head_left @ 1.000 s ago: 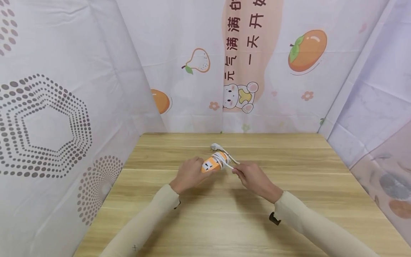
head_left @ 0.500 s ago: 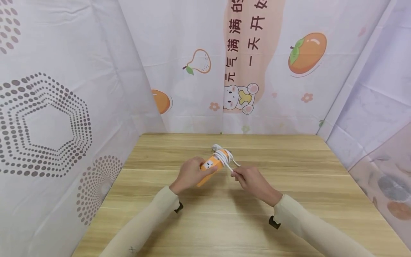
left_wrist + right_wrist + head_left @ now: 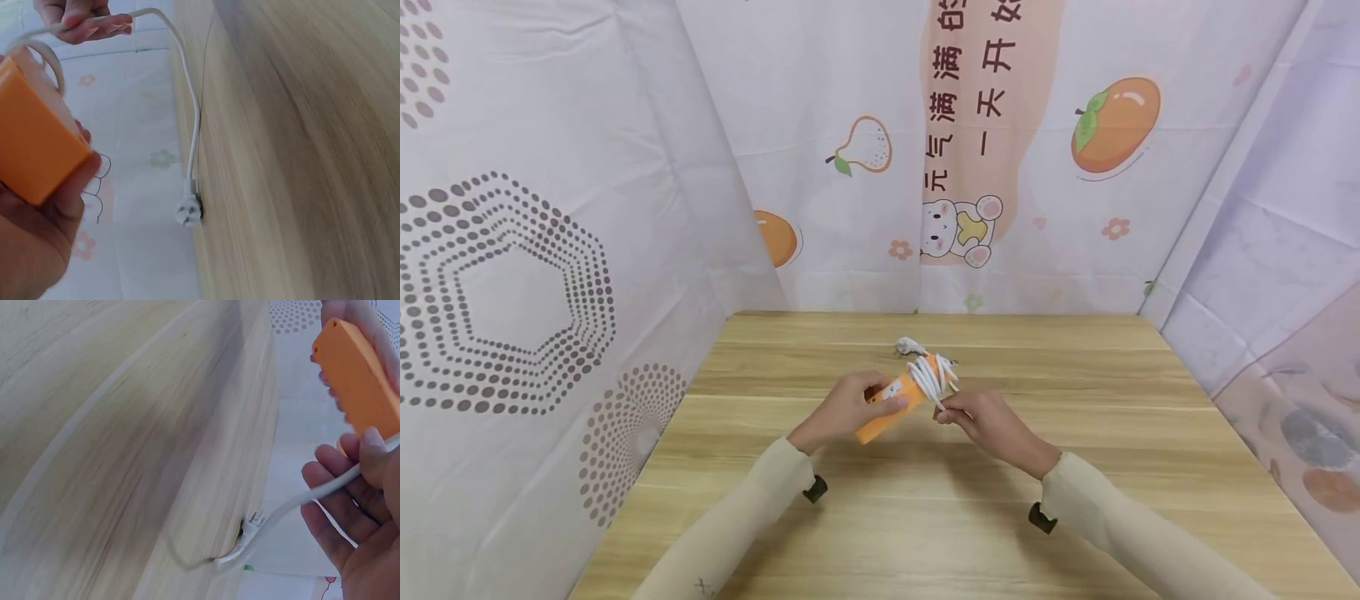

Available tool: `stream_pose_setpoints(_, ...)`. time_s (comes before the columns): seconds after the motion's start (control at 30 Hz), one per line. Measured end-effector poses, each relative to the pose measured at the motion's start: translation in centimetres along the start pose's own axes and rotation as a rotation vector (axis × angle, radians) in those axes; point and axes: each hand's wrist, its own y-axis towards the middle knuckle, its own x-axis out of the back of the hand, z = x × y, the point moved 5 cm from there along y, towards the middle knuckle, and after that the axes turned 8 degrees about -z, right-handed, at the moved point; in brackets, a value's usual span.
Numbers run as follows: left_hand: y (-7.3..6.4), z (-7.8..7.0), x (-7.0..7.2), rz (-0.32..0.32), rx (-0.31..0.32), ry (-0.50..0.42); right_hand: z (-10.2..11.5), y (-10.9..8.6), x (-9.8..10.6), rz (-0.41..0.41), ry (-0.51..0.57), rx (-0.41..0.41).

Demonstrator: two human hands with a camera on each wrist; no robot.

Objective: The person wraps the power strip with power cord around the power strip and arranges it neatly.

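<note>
White cord (image 3: pixel 928 382), pinched by the right hand (image 3: pixel 983 419), partly wraps the power strip (image 3: pixel 914 392) the left hand (image 3: pixel 841 407) grips; plug (image 3: pixel 189 211) end unwound.

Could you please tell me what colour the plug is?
The plug is white; it shows best in the left wrist view.

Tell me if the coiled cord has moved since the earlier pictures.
Yes: in the head view, the coiled cord has shifted slightly right, judged against the printed bear.
</note>
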Motion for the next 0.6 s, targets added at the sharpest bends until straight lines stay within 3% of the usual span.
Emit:
stream_pose_setpoints(0.17,-0.2,-0.9,0.0,0.097,-0.120,-0.018,-0.8,-0.4,-0.2,0.043,-0.075,0.028)
stream_pose_setpoints(0.3,-0.5,-2.1,-0.5,0.195,-0.217,0.017,-1.6,-0.9,0.0,0.057,-0.065,0.008)
stream_pose_setpoints(0.43,-0.9,-2.5,-1.3,0.300,-0.262,0.056,-1.5,-0.9,-0.1,0.105,-0.059,0.029)
stream_pose_setpoints(0.6,-1.7,-2.8,-2.2,0.369,-0.378,0.162,-1.0,-0.7,-0.6,0.164,-0.133,0.138)
